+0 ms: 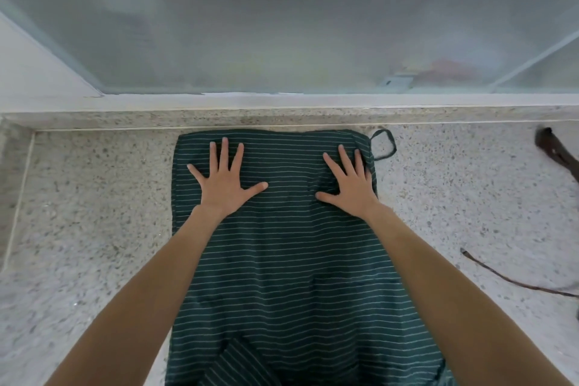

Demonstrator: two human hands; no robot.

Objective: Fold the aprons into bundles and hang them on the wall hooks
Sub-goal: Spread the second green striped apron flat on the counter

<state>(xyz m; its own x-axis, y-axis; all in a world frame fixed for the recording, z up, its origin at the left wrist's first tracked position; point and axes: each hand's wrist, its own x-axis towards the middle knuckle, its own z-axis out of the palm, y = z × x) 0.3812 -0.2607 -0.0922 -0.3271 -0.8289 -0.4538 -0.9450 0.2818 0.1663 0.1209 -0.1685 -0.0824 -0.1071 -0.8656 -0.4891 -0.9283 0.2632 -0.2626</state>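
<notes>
A speckled stone worktop (94, 229) in pale grey fills the lower part of the view, with a raised lip of the same stone along its far edge and another down its left edge. Behind the far lip runs a white sill, and above it a frosted glass pane (282, 25) through which only blurred colour shows. A dark green apron (275, 260) with thin pale stripes lies flat in the middle of the worktop, its far edge almost at the far lip and its near part running off the bottom of the view. A loop strap (383, 145) sticks out from its far right corner. The left hand (224, 180) lies palm down, fingers spread, on the apron's far left part; the right hand (349, 183) lies likewise on the far right part, by the apron's right edge. Neither grips anything. Near the right edge of the worktop lie a dark cloth piece (554, 150) and a thin dark cord (513, 282).
</notes>
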